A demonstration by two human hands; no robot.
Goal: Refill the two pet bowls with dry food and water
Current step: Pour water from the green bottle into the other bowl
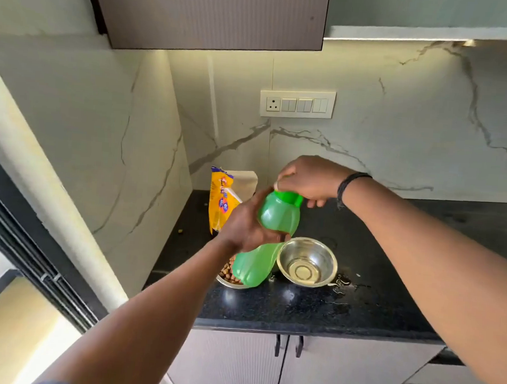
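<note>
My left hand (245, 225) grips a green plastic bottle (277, 216) around its middle and holds it tilted above the counter. My right hand (308, 179) rests on the bottle's darker green cap (291, 197), fingers closed around it. Below, a steel bowl (307, 261) holds a little clear water. Another steel bowl (230, 275) with brown dry food sits to its left, mostly hidden behind the bottle's lower end. A yellow pet food bag (221, 200) stands at the back left corner.
The black stone counter (298, 309) has spilled water drops (342, 283) right of the water bowl. A marble wall with a switch panel (297, 103) is behind. An overhead cabinet (211, 12) hangs above. Cupboard doors (285, 365) are below the front edge.
</note>
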